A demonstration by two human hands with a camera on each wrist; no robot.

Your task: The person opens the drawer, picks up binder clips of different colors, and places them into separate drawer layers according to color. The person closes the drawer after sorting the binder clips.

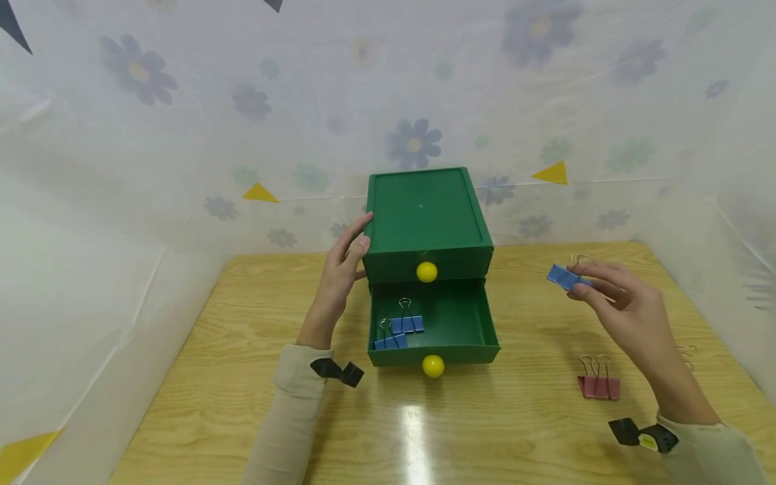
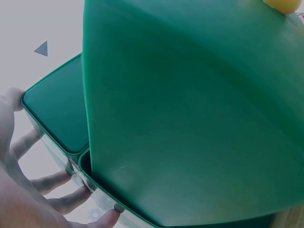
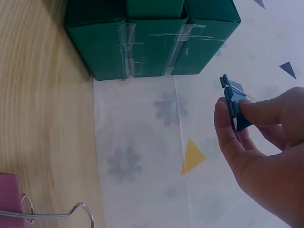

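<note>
A green two-drawer box (image 1: 427, 219) stands at the back middle of the wooden table (image 1: 242, 377). Its lower drawer (image 1: 433, 323) is pulled out and holds two blue binder clips (image 1: 398, 328). My left hand (image 1: 345, 259) rests with straight fingers (image 2: 57, 180) against the box's left side (image 2: 190, 109). My right hand (image 1: 612, 289) is raised to the right of the box and pinches a blue binder clip (image 1: 566, 276) (image 3: 233, 97) between thumb and fingers.
A pink binder clip (image 1: 599, 385) (image 3: 9, 199) lies on the table below my right hand. Another wire clip (image 1: 688, 353) shows partly at the right edge. Both drawers have yellow knobs (image 1: 427, 271). Flowered plastic sheeting (image 1: 182, 135) walls in the table.
</note>
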